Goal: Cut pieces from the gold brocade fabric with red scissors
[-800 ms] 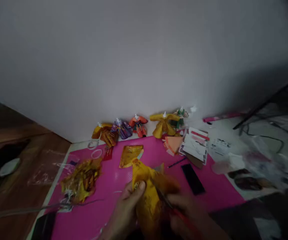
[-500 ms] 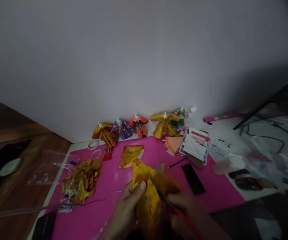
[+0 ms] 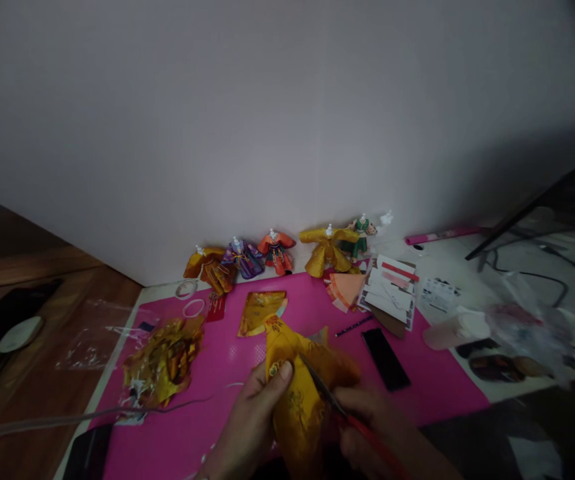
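Note:
Yellow patterned fabric (image 3: 294,407) is pinched in my left hand (image 3: 262,403), with the thumb lying on top of it. My right hand (image 3: 367,410) is closed around red-handled scissors (image 3: 367,433), whose dark blades reach up and left over the fabric. The blade tips meet the cloth a little right of my left thumb; whether the lower blade is under it is hidden. A second yellow piece (image 3: 262,312) lies on the pink mat (image 3: 217,367) just beyond the fabric.
Small dressed figures, such as the red one (image 3: 277,252), stand along the wall. A yellow scrap pile (image 3: 164,360) lies left. On the right are a black phone (image 3: 386,358), papers (image 3: 390,290), a white bottle (image 3: 457,328) and a plastic bag (image 3: 532,323).
The scissors and the fabric have shifted very slightly near my left thumb. Both hands keep their hold, and the objects around them have not moved.

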Available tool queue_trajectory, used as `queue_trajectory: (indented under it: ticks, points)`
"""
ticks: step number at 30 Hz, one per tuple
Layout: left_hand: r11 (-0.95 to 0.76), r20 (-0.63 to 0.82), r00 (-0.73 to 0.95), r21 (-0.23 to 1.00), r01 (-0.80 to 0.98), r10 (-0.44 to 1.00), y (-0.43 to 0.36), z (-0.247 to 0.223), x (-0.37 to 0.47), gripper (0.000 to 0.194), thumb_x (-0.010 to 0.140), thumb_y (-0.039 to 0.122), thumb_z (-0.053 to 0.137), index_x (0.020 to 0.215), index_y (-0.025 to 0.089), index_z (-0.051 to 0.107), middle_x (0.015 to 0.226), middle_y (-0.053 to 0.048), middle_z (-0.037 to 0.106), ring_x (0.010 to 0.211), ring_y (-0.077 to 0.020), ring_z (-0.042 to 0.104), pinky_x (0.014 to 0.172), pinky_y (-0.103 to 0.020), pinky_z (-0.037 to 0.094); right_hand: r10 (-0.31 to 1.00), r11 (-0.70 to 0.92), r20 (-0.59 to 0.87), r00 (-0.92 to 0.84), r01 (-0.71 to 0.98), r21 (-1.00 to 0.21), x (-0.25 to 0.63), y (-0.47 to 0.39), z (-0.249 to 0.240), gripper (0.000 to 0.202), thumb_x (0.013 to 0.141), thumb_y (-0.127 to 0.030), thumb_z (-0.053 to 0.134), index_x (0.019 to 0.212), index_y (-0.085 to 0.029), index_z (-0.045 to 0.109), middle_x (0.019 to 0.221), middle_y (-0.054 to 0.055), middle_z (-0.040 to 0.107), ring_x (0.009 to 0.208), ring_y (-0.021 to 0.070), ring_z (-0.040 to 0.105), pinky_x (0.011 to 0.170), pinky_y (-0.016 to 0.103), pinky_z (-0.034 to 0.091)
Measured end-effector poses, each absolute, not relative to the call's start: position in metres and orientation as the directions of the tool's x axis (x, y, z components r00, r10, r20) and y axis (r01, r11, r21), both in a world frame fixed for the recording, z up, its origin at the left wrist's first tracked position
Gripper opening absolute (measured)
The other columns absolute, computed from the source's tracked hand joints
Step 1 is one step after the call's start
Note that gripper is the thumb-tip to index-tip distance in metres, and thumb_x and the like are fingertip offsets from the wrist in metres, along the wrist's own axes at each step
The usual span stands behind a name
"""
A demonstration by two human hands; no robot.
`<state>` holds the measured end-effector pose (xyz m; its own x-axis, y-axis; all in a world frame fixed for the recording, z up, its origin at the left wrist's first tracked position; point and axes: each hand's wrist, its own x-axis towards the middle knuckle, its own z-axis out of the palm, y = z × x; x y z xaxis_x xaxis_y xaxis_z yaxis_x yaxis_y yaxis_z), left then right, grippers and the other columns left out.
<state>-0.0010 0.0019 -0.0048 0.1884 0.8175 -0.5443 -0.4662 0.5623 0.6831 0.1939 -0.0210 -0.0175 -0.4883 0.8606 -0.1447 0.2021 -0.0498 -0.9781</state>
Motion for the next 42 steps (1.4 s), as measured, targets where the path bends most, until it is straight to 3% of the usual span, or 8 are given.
queue_trajectory:
  ticks: [17,28,35,42]
  points:
    - [0.557,-0.544,0.169,0.704,-0.441,0.822,0.004,0.004,0.002,0.039,0.064,0.050,0.087,0.081,0.017,0.076,0.061,-0.002,0.073,0.061,-0.0187,0.071,0.064,-0.027,0.055,0.839,-0.069,-0.116,-0.532,0.109,-0.992,0.192,-0.015,-0.007,0.061,0.088,-0.075,0.046,0.080,-0.018,0.064,0.072,0.000,0.055,0.064,0.0137,0.051,0.057,0.024,0.040]
    - [0.565,-0.555,0.172,0.688,-0.456,0.814,0.004,-0.004,0.001,0.039,0.064,0.047,0.088,0.086,0.017,0.076,0.065,-0.004,0.075,0.066,-0.0227,0.073,0.066,-0.030,0.057,0.828,-0.157,-0.206,-0.521,0.136,-0.978,0.193,-0.019,-0.015,0.048,0.088,-0.065,0.057,0.081,-0.019,0.066,0.070,-0.001,0.055,0.061,0.0136,0.050,0.052,0.024,0.037]
    - [0.562,-0.551,0.164,0.710,-0.424,0.819,0.008,-0.006,-0.001,0.037,0.067,0.047,0.085,0.086,0.016,0.076,0.068,-0.005,0.076,0.068,-0.0230,0.074,0.067,-0.030,0.058,0.816,-0.249,-0.269,-0.512,0.109,-0.962,0.193,-0.023,-0.031,0.053,0.094,-0.067,0.046,0.085,-0.018,0.064,0.065,-0.003,0.049,0.058,0.0109,0.046,0.049,0.021,0.032]
    - [0.541,-0.528,0.172,0.703,-0.461,0.832,0.012,-0.004,0.001,0.036,0.068,0.044,0.086,0.087,0.015,0.076,0.069,-0.006,0.078,0.073,-0.0242,0.075,0.072,-0.030,0.058,0.761,-0.299,-0.341,-0.552,0.168,-0.939,0.198,-0.013,-0.001,0.074,0.081,-0.085,0.043,0.095,-0.017,0.068,0.074,0.000,0.054,0.059,0.0107,0.048,0.051,0.021,0.035]
